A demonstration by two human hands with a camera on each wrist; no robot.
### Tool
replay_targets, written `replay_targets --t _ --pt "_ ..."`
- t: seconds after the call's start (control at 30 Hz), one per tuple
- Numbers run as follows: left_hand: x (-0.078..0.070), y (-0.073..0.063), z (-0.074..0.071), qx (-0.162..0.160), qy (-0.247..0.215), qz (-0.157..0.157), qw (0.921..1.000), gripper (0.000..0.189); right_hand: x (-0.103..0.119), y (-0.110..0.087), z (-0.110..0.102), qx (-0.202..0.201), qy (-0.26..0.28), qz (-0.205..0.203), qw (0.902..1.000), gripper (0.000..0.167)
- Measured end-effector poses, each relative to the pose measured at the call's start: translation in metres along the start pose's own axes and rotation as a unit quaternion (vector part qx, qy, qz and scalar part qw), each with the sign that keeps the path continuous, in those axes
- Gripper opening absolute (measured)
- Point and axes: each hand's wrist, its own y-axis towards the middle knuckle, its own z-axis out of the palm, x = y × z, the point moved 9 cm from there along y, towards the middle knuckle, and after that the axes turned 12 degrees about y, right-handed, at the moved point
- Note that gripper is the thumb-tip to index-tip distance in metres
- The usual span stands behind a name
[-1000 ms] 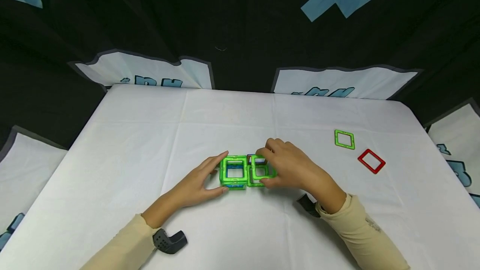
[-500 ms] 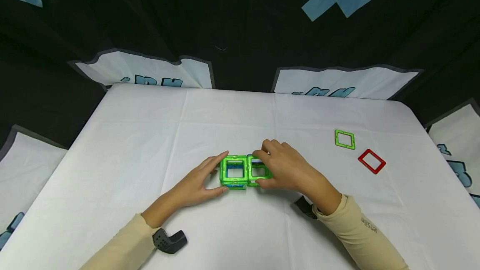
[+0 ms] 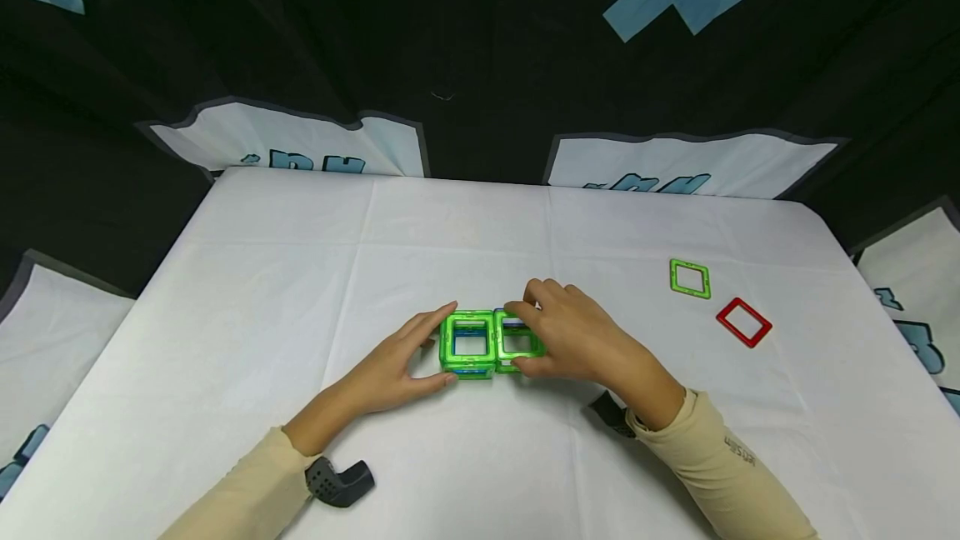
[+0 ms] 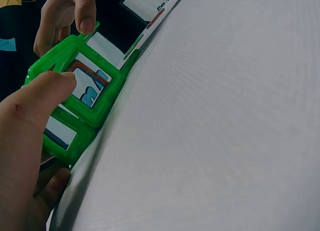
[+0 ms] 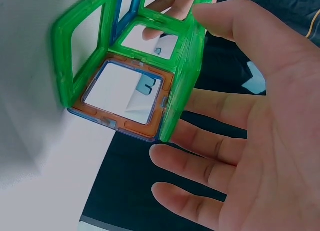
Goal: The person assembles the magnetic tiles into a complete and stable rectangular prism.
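Two joined cubes of see-through magnetic tiles stand side by side on the white table. My left hand (image 3: 386,375) holds the left cube (image 3: 471,360), its thumb on the near face and its fingers round the far side. On the right, my right hand (image 3: 579,333) pinches a green square tile (image 5: 182,96) that lies across the top of the second cube, thumb in front and index finger behind. An orange tile (image 5: 97,115) forms one wall there. In the right wrist view the side facing the right palm is uncovered, and the other fingers are extended.
A loose green square tile (image 3: 689,279) and a red square tile (image 3: 743,322) lie flat toward the right of the white-covered table (image 3: 262,290). A black curtain (image 3: 480,48) hangs behind the far edge.
My right hand has moved slightly left, bringing the tilted green tile down level onto the right cube's top. During the last half second both hands stay nearly still; the left keeps its hold.
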Motion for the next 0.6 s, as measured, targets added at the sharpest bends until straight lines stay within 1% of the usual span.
replay_targets --t 0.27,0.37,0.47,0.53,0.6 --pt "-0.001 0.0 0.0 -0.001 -0.002 0.002 1.0 0.083 -0.002 -0.002 -0.003 -0.003 0.001 -0.006 1.0 0.059" --pt "-0.001 0.0 0.0 0.001 -0.002 0.001 1.0 0.083 -0.009 -0.004 -0.008 -0.001 0.021 0.009 0.9997 0.06" --pt "-0.001 -0.001 0.0 0.001 -0.004 0.0 1.0 0.083 -0.025 -0.007 -0.016 -0.002 0.055 0.043 0.9976 0.061" --pt "-0.002 -0.001 0.0 0.0 -0.006 0.001 1.0 0.084 -0.044 -0.01 -0.021 -0.002 0.08 0.079 0.9937 0.059" --pt "-0.002 -0.001 -0.001 -0.001 -0.007 0.003 1.0 0.084 -0.068 -0.014 -0.024 0.004 0.101 0.122 0.9874 0.059"
